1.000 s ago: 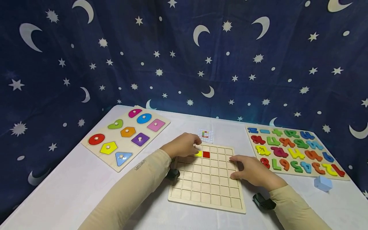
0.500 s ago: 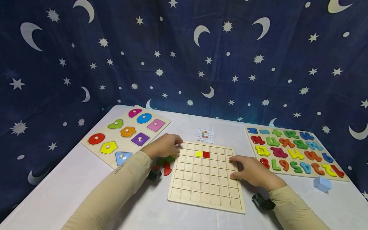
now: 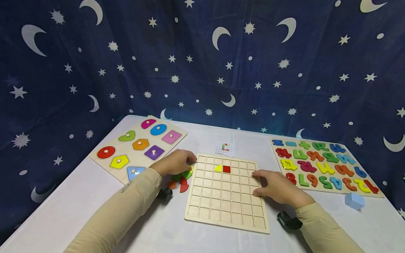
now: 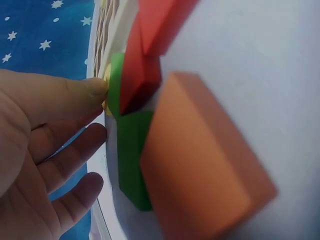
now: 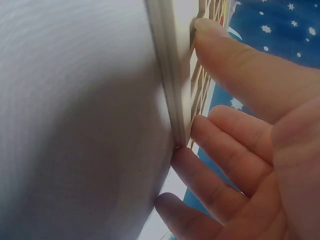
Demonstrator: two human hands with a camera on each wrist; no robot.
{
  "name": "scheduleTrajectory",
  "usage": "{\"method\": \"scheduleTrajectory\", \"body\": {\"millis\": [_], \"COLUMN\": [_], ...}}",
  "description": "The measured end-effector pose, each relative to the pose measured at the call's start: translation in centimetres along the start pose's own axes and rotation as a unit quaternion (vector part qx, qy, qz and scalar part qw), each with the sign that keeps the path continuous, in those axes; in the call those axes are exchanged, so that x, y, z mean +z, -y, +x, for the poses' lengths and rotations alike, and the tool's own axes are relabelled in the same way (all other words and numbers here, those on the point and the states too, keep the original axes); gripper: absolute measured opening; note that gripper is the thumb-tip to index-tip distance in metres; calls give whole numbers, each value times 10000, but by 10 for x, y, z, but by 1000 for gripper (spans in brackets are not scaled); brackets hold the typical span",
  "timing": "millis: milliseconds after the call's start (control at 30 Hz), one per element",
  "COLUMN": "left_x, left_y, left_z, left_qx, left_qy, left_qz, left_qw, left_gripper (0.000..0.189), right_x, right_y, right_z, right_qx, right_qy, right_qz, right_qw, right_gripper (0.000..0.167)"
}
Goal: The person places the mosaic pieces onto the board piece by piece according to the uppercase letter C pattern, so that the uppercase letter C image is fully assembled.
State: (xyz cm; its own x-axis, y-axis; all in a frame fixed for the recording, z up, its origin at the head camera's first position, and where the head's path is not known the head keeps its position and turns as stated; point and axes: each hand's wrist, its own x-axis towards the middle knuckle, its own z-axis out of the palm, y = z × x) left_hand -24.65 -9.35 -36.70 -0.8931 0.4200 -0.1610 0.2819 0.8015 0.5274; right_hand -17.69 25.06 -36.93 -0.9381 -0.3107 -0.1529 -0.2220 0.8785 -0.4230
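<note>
My left hand [image 3: 177, 162] is over a small pile at the left edge of the wooden grid board [image 3: 221, 205]. Its thumb presses a yellow piece [image 4: 107, 90], and the index finger is hidden behind the thumb; it seems to pinch the piece. Green pieces [image 4: 134, 155], red quarter-round pieces [image 4: 145, 80] and an orange piece [image 4: 200, 160] lie beside it. On the board a yellow piece with a curved edge [image 3: 218, 168] sits beside a red square [image 3: 226, 169]. My right hand [image 3: 278, 188] rests its thumb and fingertips on the board's right edge.
A small pattern card [image 3: 225, 148] lies behind the board. The knobbed shape puzzle [image 3: 164, 149] stands at the left. At the right are the number puzzle [image 3: 329, 168] and a light blue block [image 3: 354, 201]. A starry cloth [image 3: 196, 45] hangs behind the white table.
My left hand has moved left from the yellow piece on the board to the loose pile, then slightly farther left. The right hand has stayed at the board's edge.
</note>
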Motion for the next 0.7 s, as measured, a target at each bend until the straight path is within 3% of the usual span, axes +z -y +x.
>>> {"method": "scheduleTrajectory", "body": {"millis": [367, 700], "left_x": [0, -2], "left_y": [3, 9], "left_z": [-3, -7], "left_qx": [-112, -110], "left_qy": [-27, -55], "left_qz": [25, 166], "left_qw": [9999, 9998], "left_gripper": [16, 23], "right_x": [-1, 1], "right_y": [0, -1], "right_z": [0, 0], "right_qx": [3, -48], "right_qy": [-4, -34], "right_qz": [-24, -4], "right_qw": [10000, 10000], "right_gripper": [68, 67]}}
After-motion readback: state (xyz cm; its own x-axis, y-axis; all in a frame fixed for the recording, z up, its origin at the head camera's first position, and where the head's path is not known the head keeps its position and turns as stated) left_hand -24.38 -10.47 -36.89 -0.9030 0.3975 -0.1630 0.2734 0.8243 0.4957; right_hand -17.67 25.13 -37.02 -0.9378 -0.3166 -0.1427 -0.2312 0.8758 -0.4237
